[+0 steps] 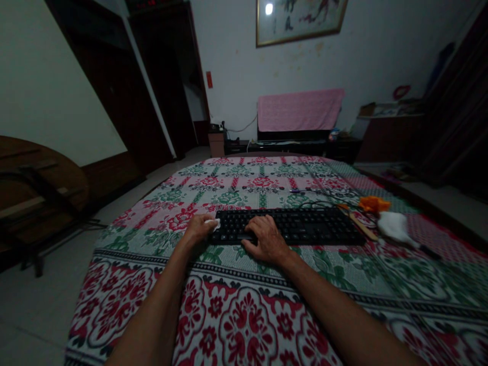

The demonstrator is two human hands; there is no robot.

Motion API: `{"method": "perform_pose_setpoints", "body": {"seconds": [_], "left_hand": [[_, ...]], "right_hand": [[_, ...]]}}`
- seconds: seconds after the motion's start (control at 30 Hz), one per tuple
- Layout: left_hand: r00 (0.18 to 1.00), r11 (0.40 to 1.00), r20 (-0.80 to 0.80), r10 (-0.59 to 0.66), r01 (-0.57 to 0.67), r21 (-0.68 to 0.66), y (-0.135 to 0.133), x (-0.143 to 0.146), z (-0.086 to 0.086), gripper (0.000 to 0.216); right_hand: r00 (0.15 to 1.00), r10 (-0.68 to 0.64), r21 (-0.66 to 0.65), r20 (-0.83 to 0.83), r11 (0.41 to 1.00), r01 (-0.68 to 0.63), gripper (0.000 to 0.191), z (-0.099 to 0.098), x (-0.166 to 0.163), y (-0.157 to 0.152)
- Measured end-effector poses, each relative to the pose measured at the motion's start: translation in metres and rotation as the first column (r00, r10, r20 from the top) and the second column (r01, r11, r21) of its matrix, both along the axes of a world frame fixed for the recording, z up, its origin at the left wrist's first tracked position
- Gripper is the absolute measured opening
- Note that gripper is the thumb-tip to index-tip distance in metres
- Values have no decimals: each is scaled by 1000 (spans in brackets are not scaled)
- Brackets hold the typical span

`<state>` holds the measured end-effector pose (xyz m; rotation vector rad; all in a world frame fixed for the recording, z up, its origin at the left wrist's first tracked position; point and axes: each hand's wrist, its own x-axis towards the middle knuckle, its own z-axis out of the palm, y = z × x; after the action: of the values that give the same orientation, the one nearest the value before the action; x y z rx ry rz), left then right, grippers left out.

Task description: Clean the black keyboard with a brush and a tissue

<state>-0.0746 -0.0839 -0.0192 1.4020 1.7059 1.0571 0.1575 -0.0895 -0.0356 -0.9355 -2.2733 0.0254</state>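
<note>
A black keyboard (308, 227) lies flat on the patterned cloth, its cable running off the back. My left hand (198, 229) is at the keyboard's left end, thumb and fingers closed on a small white wipe (212, 222) that touches the edge keys. Most of the wipe is hidden in the fingers, so its exact kind is unclear. My right hand (266, 238) rests palm down over the keys left of the middle, fingers apart and slightly bent, with nothing held.
Right of the keyboard lie a wooden-handled tool (363, 226), an orange cloth (374, 204) and a white-headed item with a dark handle (396, 227). A pen (299, 191) lies behind. The floral tablecloth (247, 320) covers the table. A pink cloth (301, 110) drapes a screen beyond.
</note>
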Motion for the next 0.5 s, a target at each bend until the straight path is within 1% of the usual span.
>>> {"method": "perform_pose_setpoints", "body": {"seconds": [0.1, 0.17, 0.23, 0.27, 0.33, 0.4, 0.43, 0.5], "left_hand": [[998, 998, 32, 52, -53, 29, 1, 3, -3, 31], [994, 997, 81, 77, -78, 12, -1, 3, 3, 30], [993, 995, 65, 94, -93, -25, -3, 0, 11, 28], [994, 996, 54, 93, -92, -23, -4, -2, 14, 27], [999, 998, 40, 25, -23, -58, -5, -4, 16, 28], [999, 998, 24, -40, 41, -55, -3, -6, 11, 30], [999, 998, 8, -53, 54, -35, -1, -6, 7, 32], [999, 999, -41, -36, 37, 19, 3, -5, -1, 35]], "right_hand": [[1000, 2, 2, -5, 1000, -2, 23, 0, 0, 0], [1000, 3, 2, -5, 1000, -3, 24, 0, 0, 0], [1000, 0, 1, -3, 1000, 0, 24, 0, 0, 0], [1000, -2, 1, -1, 1000, 2, 23, 0, 0, 0], [1000, -4, 3, 1, 1000, 4, 24, 0, 0, 0], [1000, -3, 5, 2, 1000, 3, 24, 0, 0, 0], [1000, -2, 6, 2, 1000, 2, 23, -1, 0, 1], [1000, 0, 6, 3, 1000, 0, 23, -1, 0, 1]]}}
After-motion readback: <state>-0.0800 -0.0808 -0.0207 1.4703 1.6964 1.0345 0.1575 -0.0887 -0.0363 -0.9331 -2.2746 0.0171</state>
